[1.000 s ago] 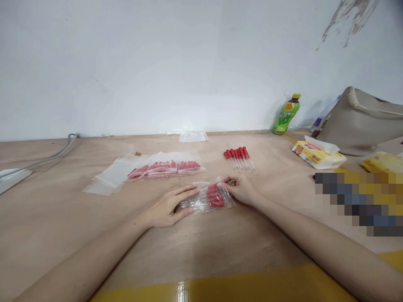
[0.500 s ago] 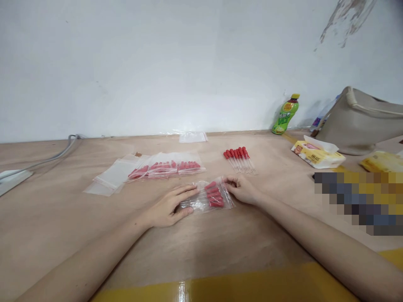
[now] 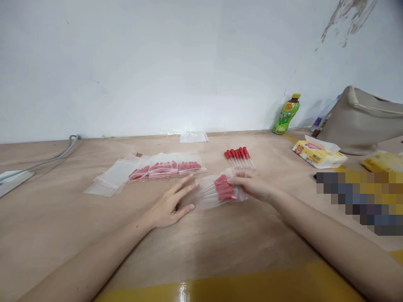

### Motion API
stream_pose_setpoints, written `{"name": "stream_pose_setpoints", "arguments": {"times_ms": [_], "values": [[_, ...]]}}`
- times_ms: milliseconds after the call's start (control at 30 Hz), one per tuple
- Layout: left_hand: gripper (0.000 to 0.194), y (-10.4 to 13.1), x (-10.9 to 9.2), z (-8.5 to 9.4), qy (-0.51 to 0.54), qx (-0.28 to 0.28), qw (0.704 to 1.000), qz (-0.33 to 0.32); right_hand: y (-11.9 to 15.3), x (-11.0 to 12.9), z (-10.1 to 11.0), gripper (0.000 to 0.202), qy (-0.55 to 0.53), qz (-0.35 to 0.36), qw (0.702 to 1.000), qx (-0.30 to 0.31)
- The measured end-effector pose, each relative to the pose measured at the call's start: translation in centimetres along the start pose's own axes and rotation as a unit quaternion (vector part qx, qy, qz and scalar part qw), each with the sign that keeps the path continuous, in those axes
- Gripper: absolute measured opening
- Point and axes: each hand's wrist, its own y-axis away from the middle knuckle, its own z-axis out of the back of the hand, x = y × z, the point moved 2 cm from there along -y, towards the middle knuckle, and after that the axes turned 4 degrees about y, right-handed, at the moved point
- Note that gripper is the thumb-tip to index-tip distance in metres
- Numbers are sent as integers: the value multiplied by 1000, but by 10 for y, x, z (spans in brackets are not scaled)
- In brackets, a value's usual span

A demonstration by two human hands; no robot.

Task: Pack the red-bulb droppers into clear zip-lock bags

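A clear plastic bag (image 3: 209, 192) with several red-bulbed droppers inside is pinched at its right end by my right hand (image 3: 248, 184). My left hand (image 3: 173, 204) lies on the table beside the bag's left end, fingers spread, holding nothing. Beyond my left hand, filled bags with red bulbs (image 3: 163, 167) lie in a row, overlapping flat bags (image 3: 111, 174) at their left. Several loose droppers (image 3: 238, 155) with red bulbs are lined up behind my right hand.
Against the wall stand a green bottle (image 3: 286, 114) and a grey bag (image 3: 352, 121). A yellow tissue pack (image 3: 319, 154) is in front of them. A small flat bag (image 3: 193, 137) lies by the wall. At the left is a grey cable (image 3: 59, 155).
My right hand has shifted the filled bag to the right and slightly up. My left hand no longer touches it, and its fingers have spread.
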Motion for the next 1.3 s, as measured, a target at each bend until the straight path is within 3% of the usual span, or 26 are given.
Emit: {"name": "stream_pose_setpoints", "arguments": {"times_ms": [133,233,333,467,600,700,767,833,900,1000,1067,1167,1233,1300], "values": [[45,0,3,-4,5,39,999,12,-7,25,32,12,-95,48,988,-115],[42,1,6,-5,0,44,999,13,-20,36,40,16,-159,100,965,-184],[42,1,5,-5,0,43,999,12,-43,33,24,13,-206,106,952,-199],[42,0,4,-4,0,40,999,14,-78,18,-14,10,-225,68,947,-217],[42,1,5,-4,-4,42,999,17,-94,8,-41,14,-210,8,959,-192],[42,1,6,-4,-3,41,999,12,-85,6,-42,17,-162,-72,977,-114],[42,1,6,-5,0,40,999,8,-73,6,-35,20,-57,-117,990,-55],[41,1,4,-7,1,36,999,2,-60,6,-22,23,94,-89,990,-52],[37,1,3,-7,-9,11,1000,-11,-48,7,-7,26,253,17,959,-124],[23,2,5,4,-77,-123,989,-8,-34,5,11,23,469,155,833,-248],[14,4,14,20,-145,-243,958,40,-30,2,19,18,560,168,754,-298],[17,10,40,51,-236,-346,894,159,-31,-2,29,22,605,121,709,-341],[26,17,63,70,-280,-335,862,259,-35,-3,32,26,611,91,701,-355],[32,25,88,81,-300,-226,851,368,-39,-3,33,27,619,69,697,-356]]}}
